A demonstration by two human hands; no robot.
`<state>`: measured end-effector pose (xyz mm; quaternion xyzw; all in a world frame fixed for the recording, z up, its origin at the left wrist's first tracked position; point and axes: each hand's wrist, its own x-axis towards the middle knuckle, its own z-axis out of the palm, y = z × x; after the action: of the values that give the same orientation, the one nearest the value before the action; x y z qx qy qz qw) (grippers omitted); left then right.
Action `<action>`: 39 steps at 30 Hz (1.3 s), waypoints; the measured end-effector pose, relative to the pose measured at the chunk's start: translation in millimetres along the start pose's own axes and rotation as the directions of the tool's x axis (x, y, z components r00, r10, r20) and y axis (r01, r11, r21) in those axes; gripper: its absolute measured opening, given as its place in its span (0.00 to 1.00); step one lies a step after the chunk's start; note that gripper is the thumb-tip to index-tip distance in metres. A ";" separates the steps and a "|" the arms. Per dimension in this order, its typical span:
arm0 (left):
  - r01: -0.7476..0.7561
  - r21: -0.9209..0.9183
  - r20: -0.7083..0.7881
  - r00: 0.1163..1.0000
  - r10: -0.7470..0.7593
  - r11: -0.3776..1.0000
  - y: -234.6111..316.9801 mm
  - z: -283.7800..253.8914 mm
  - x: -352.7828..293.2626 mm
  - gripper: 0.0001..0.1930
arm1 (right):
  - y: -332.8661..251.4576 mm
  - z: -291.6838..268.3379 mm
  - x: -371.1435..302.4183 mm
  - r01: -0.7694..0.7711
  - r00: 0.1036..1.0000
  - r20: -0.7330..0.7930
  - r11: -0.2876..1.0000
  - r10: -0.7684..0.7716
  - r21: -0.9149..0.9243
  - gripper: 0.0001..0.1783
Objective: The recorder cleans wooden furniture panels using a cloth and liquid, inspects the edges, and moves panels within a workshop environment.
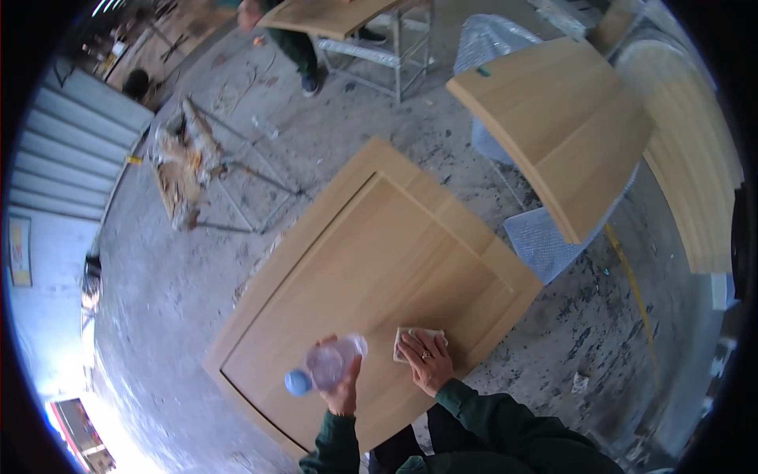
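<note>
In my left hand (344,391) is a see-through plastic bottle (325,366) with a blue cap (298,382), held lying over and gripped round its body. Below it lies a framed wooden panel (339,268), a cabinet door by its look, with a recessed middle and a dark groove along its left side. My right hand (429,365) presses a pale folded cloth (400,351) against the panel's lower right part, fingers laid over it. A ring shows on one finger.
Another wooden panel (568,118) rests on a wrapped support at the right, beside a stack of pale boards (687,150). A metal stand (253,186) is at the left. Beyond, a person's leg (294,54) shows beside a work table (339,17). Grey stained floor surrounds everything.
</note>
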<state>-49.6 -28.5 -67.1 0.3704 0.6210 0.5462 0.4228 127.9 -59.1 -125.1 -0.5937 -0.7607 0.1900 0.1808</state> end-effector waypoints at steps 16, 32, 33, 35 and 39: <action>-0.190 0.324 0.477 0.879 0.014 0.927 69.0 -119.7 -149.9 0.33 | -161.6 -157.2 -85.5 0.121 0.989 0.001 0.819 -0.147 0.562 0.33; -0.440 0.124 0.780 0.598 0.187 0.890 147.6 -115.8 -205.5 0.32 | -241.3 -224.3 -163.6 0.087 0.966 -0.257 0.912 0.021 0.402 0.36; -0.430 0.129 0.758 0.624 0.191 0.893 152.5 -112.7 -204.1 0.32 | -239.7 -229.5 -165.0 0.096 0.960 -0.279 0.929 0.008 0.356 0.36; -0.498 -0.062 0.764 0.533 0.362 0.865 158.4 -102.9 -198.1 0.39 | -227.4 -239.4 -172.9 0.012 0.986 -0.159 0.916 0.057 0.401 0.35; -0.220 0.210 0.675 0.737 0.022 0.953 48.0 -96.5 -182.2 0.45 | -180.3 -256.3 -174.6 -0.003 0.943 -0.311 0.936 0.121 0.353 0.31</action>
<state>-72.4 -225.5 6.9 0.6355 0.4734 0.3127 0.5236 145.9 -249.9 178.1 -0.5997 -0.6551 0.2255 0.4005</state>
